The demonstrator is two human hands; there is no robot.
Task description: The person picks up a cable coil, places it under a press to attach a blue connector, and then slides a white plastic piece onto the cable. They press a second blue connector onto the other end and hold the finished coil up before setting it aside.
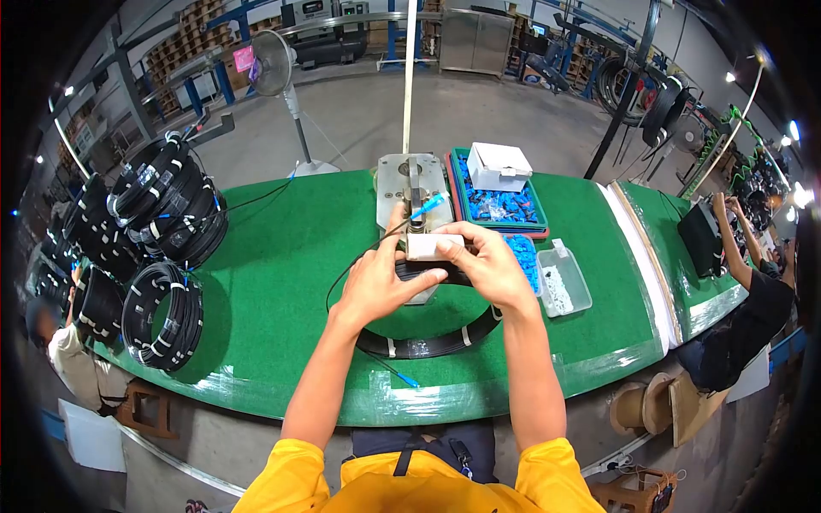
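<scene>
A metal press-like device (389, 184) stands on the green table (282, 248). At its front, my right hand (489, 263) pinches a small white block (423, 248) between thumb and fingers. My left hand (380, 278) is spread beside the block's left side, thumb pointing right, index finger raised along the device. A blue connector (430, 206) on a black cable sits at the device, just above the block. Below both hands lies a coil of black cable (436, 344) with white ties, its other blue connector (407, 380) near the front edge.
Cable coils (162, 316) are stacked at the left. Right of the device are a tray of blue parts (503, 205) under a white box (499, 166), and a clear container (564, 278) with white pieces. A fan (274, 64) stands behind; people work at both sides.
</scene>
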